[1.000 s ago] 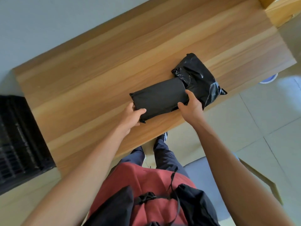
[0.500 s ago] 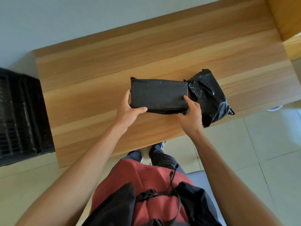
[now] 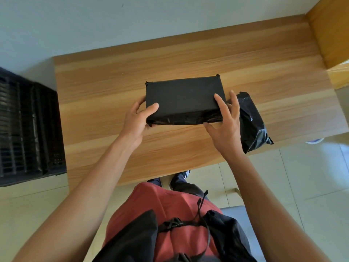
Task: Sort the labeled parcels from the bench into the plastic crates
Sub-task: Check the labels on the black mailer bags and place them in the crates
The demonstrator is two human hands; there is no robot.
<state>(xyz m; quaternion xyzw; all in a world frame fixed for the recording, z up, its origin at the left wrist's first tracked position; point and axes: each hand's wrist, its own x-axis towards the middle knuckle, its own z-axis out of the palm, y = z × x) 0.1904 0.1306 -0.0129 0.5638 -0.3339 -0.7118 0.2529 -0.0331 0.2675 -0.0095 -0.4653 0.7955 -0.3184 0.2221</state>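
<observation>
The person held a flat, box-shaped black parcel (image 3: pixel 182 97) over the middle of the wooden desk (image 3: pixel 105 95), tilted so that its broad matte face was turned up toward the camera — a pose that suited reading a label, though no label showed on the face in view. The left hand (image 3: pixel 137 120) gripped the parcel's left end, at about nine o'clock from its centre: the thumb lay curled over the top face and the other fingers (image 3: pixel 139 104) wrapped behind the edge. The right hand (image 3: pixel 225 127) supported the opposite end, at about three to four o'clock; its fingers were spread and nearly straight, the forefinger resting on the top face near the corner and the thumb reaching under the glossy lower edge, so it braced rather than clamped. Holding it by both short ends kept the wide face uncovered, which probably made turning it over easy if the label was on the hidden side.

A second parcel, a crumpled glossy black poly bag (image 3: pixel 251 121), lay on the desk at four o'clock from the held one, close to the desk's near edge and partly behind the right hand; whether the two touched could not be told. It seemed to be waiting its turn.

At nine o'clock, beyond the desk's left end, stood a black slatted plastic crate (image 3: pixel 28 129) on the floor — a likely destination, so the sorting was judged only begun for this parcel.
</observation>
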